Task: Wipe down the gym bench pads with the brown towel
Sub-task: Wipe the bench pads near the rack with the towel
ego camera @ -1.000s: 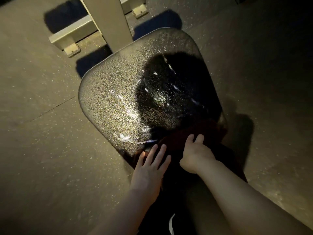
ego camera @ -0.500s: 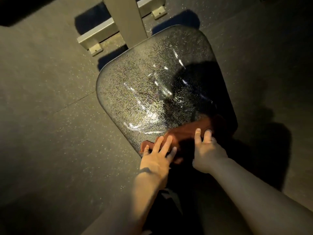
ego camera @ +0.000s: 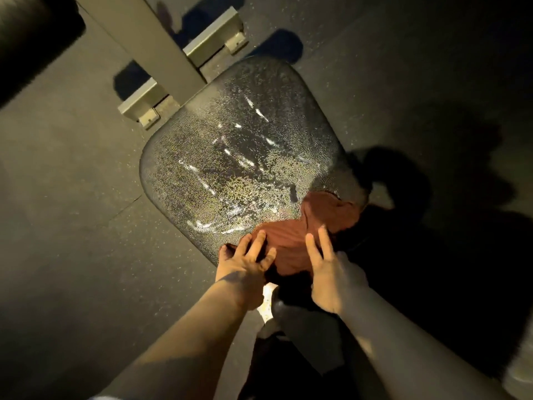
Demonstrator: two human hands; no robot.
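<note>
Both hands (ego camera: 245,259) press brown towel (ego camera: 297,235) on pad (ego camera: 230,157)

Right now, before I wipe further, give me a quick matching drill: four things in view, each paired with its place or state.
Things:
1. towel
2. pad
3. left hand
4. frame

Places or states:
A. wet, streaked, shiny
B. pale metal, beyond the pad's far end
C. bunched at the pad's near edge
D. fingers spread on the towel's left part

Pairs: 1-C, 2-A, 3-D, 4-B
</note>
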